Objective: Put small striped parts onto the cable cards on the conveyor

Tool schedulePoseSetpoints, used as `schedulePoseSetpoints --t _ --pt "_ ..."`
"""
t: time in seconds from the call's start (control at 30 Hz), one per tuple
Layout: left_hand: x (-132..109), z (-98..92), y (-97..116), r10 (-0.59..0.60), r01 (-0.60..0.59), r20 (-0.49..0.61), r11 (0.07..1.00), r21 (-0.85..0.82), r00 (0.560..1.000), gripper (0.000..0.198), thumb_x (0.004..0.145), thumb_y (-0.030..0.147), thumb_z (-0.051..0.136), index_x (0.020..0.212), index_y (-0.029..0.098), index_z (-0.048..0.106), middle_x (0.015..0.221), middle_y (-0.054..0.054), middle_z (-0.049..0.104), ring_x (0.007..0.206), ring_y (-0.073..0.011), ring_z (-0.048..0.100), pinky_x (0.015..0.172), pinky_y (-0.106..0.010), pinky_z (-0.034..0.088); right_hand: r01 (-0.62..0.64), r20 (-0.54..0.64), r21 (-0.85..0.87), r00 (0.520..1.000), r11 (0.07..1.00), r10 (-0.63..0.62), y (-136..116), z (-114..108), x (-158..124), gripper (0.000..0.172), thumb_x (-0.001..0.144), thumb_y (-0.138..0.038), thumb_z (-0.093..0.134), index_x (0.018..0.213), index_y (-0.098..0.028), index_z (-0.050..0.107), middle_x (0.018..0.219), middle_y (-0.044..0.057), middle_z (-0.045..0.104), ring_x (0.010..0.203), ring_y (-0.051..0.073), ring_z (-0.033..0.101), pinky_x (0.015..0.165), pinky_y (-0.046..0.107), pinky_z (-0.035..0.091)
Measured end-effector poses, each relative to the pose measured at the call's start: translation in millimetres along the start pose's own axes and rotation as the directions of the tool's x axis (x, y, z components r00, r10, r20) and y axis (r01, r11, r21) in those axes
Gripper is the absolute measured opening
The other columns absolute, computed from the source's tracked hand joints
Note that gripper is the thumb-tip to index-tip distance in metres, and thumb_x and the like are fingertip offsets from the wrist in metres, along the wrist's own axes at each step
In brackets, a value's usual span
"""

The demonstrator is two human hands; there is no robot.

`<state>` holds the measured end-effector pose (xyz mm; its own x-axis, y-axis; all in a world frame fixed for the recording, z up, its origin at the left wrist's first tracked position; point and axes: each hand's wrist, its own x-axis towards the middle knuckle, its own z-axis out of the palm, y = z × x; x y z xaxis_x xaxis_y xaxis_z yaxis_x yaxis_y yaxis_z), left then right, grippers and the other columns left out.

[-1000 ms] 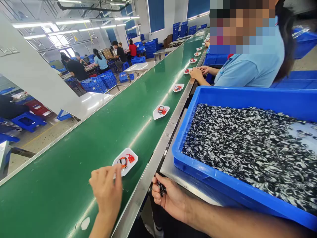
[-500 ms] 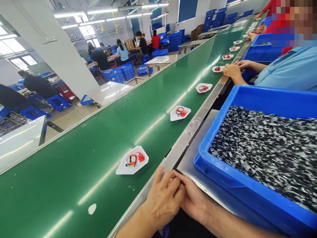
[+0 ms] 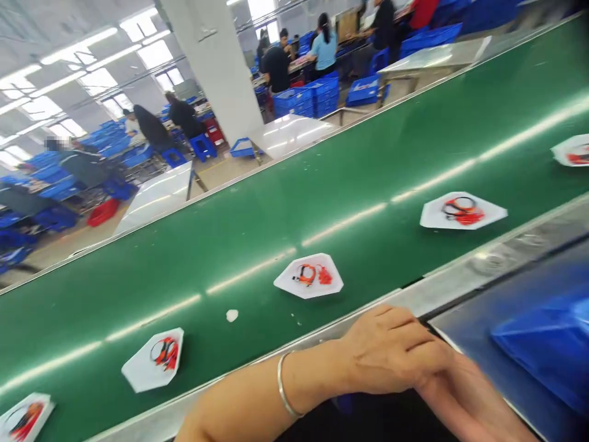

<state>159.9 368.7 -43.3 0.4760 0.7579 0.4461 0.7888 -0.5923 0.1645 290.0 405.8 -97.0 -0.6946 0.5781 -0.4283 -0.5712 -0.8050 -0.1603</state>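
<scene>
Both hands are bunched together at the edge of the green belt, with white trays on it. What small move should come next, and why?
Probably the left hand lifts off the right hand and reaches to the nearest white tray. That tray, with its orange and black loops, lies on the belt just beyond the hands; what they hold is hidden.

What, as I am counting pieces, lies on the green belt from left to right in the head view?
White hexagonal tray with red and black cords → second such tray → small white scrap → third tray → fourth tray → fifth tray, cut off at right.
</scene>
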Motion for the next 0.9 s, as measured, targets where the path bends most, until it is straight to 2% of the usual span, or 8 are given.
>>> schedulePoseSetpoints --t 0.23,0.37,0.4,0.47,0.6,0.63,0.77,0.9 --pt "-11 -6.7 -6 -0.163 0.164 -0.027 0.984 0.066 0.986 0.03 0.09 0.026 0.032 0.102 0.023 0.059 0.083 0.003 0.059 0.081 -0.0116 0.047 0.08 -0.028 0.035 0.003 -0.226 -0.122 0.974 0.993 -0.03 8 12 -5 0.024 0.079 -0.008 0.05 0.074 -0.031 0.055 0.061 -0.001 0.056 0.049 0.012 0.052 0.039 0.026 0.05" --pt "-5 -1.8 -3 -0.309 0.297 -0.07 0.944 -0.14 0.948 0.025 0.087 0.03 0.041 0.101 0.02 0.06 0.085 0.001 0.064 0.082 -0.0111 0.053 0.081 -0.027 0.038 -0.023 -0.325 -0.133 0.945 0.991 -0.022 5 29 -14 0.022 0.078 -0.001 0.045 0.071 -0.021 0.053 0.06 -0.001 0.05 0.048 0.009 0.05 0.042 0.022 0.048" --pt "-2 -1.5 0 -0.39 0.363 -0.079 0.901 -0.236 0.917 0.023 0.085 0.032 0.045 0.097 0.021 0.061 0.083 0.0 0.065 0.081 -0.011 0.055 0.08 -0.026 0.04 -0.042 -0.305 -0.101 0.952 0.994 0.009 4 32 -18 0.018 0.079 -0.003 0.047 0.07 -0.018 0.052 0.058 -0.001 0.047 0.047 0.008 0.048 0.042 0.021 0.047" --pt "8 -2.4 5 -0.624 0.53 -0.113 0.734 -0.425 0.773 0.019 0.082 0.036 0.05 0.084 0.022 0.064 0.073 0.0 0.065 0.075 -0.0117 0.058 0.076 -0.025 0.044 -0.072 -0.179 -0.06 0.982 0.996 0.06 1 33 -23 0.011 0.079 -0.01 0.054 0.07 -0.015 0.052 0.057 -0.002 0.044 0.047 0.007 0.044 0.041 0.019 0.043" --pt "25 -4.1 4 -0.711 0.506 -0.104 0.587 -0.633 0.695 0.034 0.09 0.037 0.034 0.098 0.018 0.06 0.076 -0.003 0.067 0.07 -0.012 0.062 0.065 -0.023 0.049 -0.072 -0.092 -0.042 0.993 0.997 0.068 -12 28 -23 0.013 0.081 -0.021 0.058 0.073 -0.013 0.051 0.059 -0.002 0.045 0.05 0.007 0.044 0.048 0.017 0.04" --pt "28 -3.6 2 -0.747 0.509 -0.059 0.506 -0.696 0.663 0.035 0.087 0.041 0.039 0.096 0.017 0.062 0.075 -0.004 0.067 0.068 -0.0132 0.062 0.064 -0.023 0.049 -0.065 -0.084 -0.035 0.995 0.997 0.062 -15 27 -22 0.014 0.081 -0.023 0.058 0.074 -0.013 0.051 0.06 -0.001 0.045 0.051 0.007 0.045 0.05 0.017 0.041" --pt "35 -0.2 -4 -0.88 0.5 0.23 0.01 -0.866 0.416 0.04 0.068 0.05 0.063 0.085 0.014 0.065 0.07 -0.005 0.066 0.065 -0.0146 0.061 0.064 -0.025 0.049 -0.049 -0.078 -0.007 0.996 0.999 0.048 -22 27 -21 0.016 0.083 -0.026 0.053 0.075 -0.012 0.051 0.06 0.0 0.047 0.051 0.008 0.046 0.051 0.019 0.039" --pt "37 1.2 -5 -0.885 0.473 0.292 -0.096 -0.876 0.363 0.035 0.067 0.045 0.067 0.083 0.015 0.064 0.075 -0.004 0.066 0.065 -0.0109 0.059 0.067 -0.022 0.048 -0.058 -0.092 0.002 0.994 0.998 0.058 -23 28 -23 0.018 0.085 -0.026 0.048 0.075 -0.012 0.051 0.059 0.0 0.047 0.05 0.009 0.046 0.051 0.019 0.038"
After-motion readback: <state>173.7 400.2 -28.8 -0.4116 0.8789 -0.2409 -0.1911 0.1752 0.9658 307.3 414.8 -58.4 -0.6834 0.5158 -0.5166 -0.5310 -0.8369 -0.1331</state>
